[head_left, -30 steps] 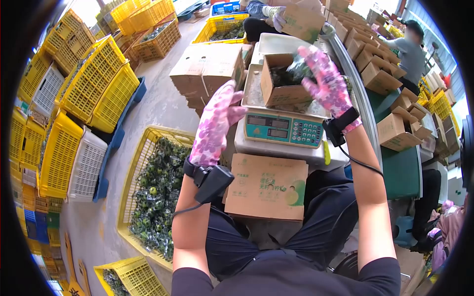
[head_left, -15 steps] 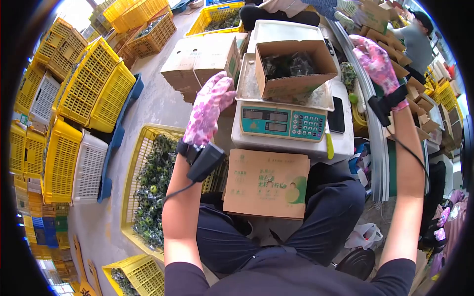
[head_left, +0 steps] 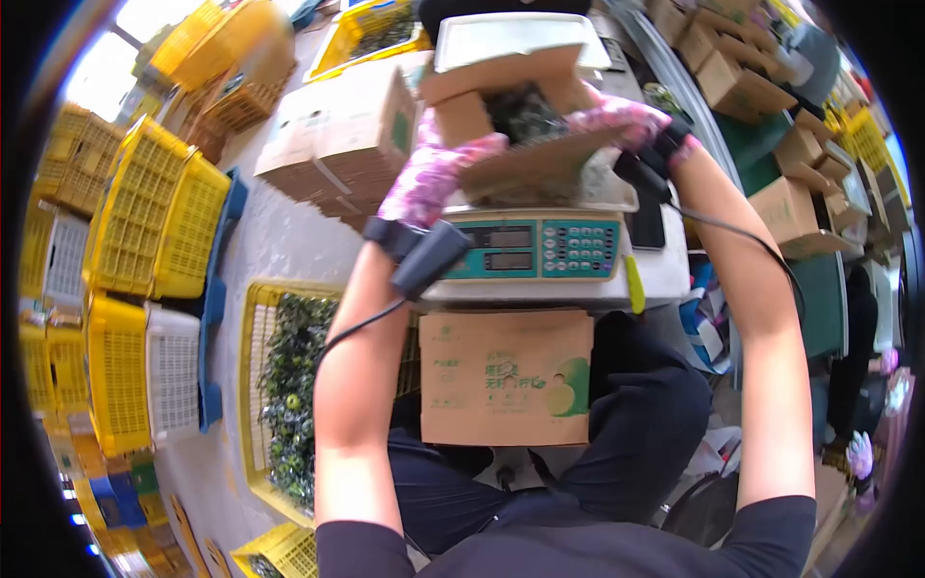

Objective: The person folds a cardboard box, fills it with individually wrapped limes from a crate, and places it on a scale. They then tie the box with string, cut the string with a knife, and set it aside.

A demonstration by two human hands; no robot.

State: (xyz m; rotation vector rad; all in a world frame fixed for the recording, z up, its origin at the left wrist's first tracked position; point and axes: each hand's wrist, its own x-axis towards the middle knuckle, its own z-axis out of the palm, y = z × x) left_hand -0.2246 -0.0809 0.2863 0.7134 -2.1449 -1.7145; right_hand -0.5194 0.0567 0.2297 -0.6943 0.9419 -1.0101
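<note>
An open cardboard box point(head_left: 535, 164) is tilted over the scale's tray, with dark green contents and clear plastic point(head_left: 525, 114) inside. My left hand point(head_left: 438, 171), in a pink patterned glove, grips its left side. On the right side, my gloved right hand point(head_left: 621, 118) holds the box too, fingers along its upper edge. Below it sits the digital scale point(head_left: 578, 249) with its teal keypad panel. A flat printed carton point(head_left: 506, 378) stands in front of the scale, between my knees.
On the left is a yellow crate point(head_left: 252, 385) of dark green wrapped produce. Bundled flat cartons point(head_left: 332, 130) stand beside the scale. A phone point(head_left: 647, 223) and a yellow-green handled tool point(head_left: 634, 284) lie at its right. Beyond a metal rail are more open boxes point(head_left: 785, 207).
Both hands came from apart, on either side, inward onto the box and took hold of it. The box is now tilted and shifted on the tray. The head view has turned slightly.
</note>
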